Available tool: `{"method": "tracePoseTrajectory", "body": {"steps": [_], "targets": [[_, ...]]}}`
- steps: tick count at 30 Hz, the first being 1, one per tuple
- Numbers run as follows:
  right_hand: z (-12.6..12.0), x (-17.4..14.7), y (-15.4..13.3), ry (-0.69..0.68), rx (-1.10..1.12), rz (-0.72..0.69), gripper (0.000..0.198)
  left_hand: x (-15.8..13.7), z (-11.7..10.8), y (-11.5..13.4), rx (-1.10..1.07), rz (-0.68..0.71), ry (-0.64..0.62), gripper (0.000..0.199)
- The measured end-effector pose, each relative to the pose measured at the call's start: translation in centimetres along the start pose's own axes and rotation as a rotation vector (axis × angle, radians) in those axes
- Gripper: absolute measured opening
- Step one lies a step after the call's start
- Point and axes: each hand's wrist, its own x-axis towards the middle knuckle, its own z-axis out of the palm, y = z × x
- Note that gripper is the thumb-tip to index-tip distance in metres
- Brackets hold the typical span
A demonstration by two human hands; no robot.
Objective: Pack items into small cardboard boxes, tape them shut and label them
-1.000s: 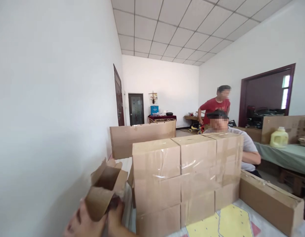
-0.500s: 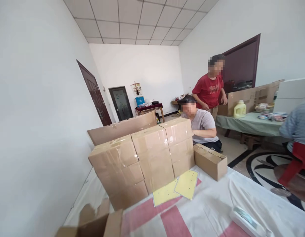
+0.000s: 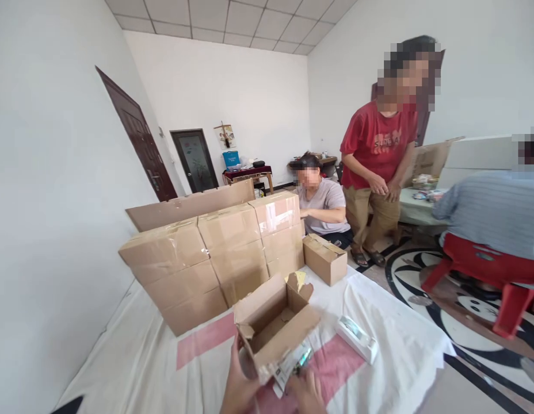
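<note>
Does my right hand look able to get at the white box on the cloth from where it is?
Probably yes: only cloth shows between the right hand and the white box, though the hand appears to hold a small package, so it may need freeing first.

The room is bright, with plain white walls: one big wall [image 3: 46, 190] at 9 o'clock and the back wall [image 3: 254, 92] at 12. Up top at 12, the ceiling [image 3: 250, 20] is made of pale squares. At 10 o'clock are a dark brown door [image 3: 135, 129] and a door with glass [image 3: 193, 158]. A table with a dark red cloth [image 3: 250, 172] stands at 11. Between 3 and 4 sits a red stool [image 3: 495, 261]. The shiny floor [image 3: 399, 273] at 4 has big black and white curves
</note>
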Motion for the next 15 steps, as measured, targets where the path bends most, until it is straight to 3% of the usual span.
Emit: {"method": "tracePoseTrajectory", "body": {"steps": [3, 5, 9, 15], "targets": [[-1.2, 2.0, 1.1, -0.065, -0.22, 0.046, 0.079, 2.0, -2.0, -0.5, 0.037, -0.071, -0.083, 0.129], [-3.1, 3.7, 1.1, -0.216, -0.292, -0.081, 0.083, 2.6, -3.1, -0.7, 0.083, -0.066, -0.106, 0.128], [-6.1, 6.9, 0.5, -0.37, -0.341, -0.276, 0.053, 2.7, -3.4, -1.1, 0.049, 0.009, -0.16, 0.131], [-5.9, 7.7, -1.2, -0.545, -0.305, -0.454, 0.038, 2.8, -3.6, -3.1, 0.016, 0.085, -0.151, 0.135]]}}
